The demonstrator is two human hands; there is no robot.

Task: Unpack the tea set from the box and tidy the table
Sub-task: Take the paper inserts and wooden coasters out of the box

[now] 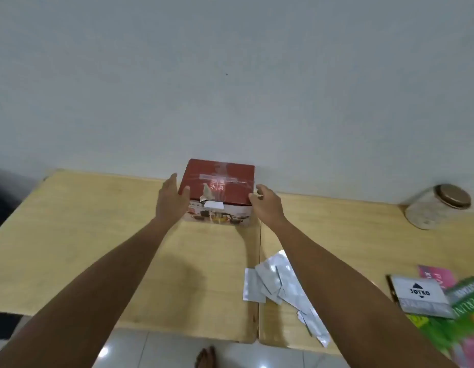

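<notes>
At the back of the table, against the wall: both hands are closing in on the red box (217, 192) from either side.
Left hand (172, 201): fingers are lying straight along the box's left face, thumb resting at the near top corner; it is pressing flat rather than curling round anything.
Right hand (266, 205): fingers are bending loosely at the box's right edge; whether they are touching the cardboard or hovering just beside it, I cannot tell.
Box position: it is sitting upright on the wooden table (84, 221), near the seam where the two tabletops are meeting, its back touching or almost touching the wall.
Box state: the lid is lying flat and clear tape is still running across it, so it looks unopened; a torn patch and a white label are showing at the near top edge.
Progress: judging by this, the task is only beginning; no tea set piece is showing anywhere, and opening, unpacking and tidying are all still waiting.
Tidying left: silver foil sachets (277, 285) are lying scattered near the right forearm, and a heap of printed packets (437, 306) is piling up at the table's right end.
Other things: a glass jar (435, 208) with a metal lid is leaning on its side well apart from the box.
Hidden: the box's contents, its side faces behind the hands, and part of the sachets under the right arm are not showing.
Hard to read: the picture on the box front is blurring, and the packet heap is running off the frame edge.
</notes>
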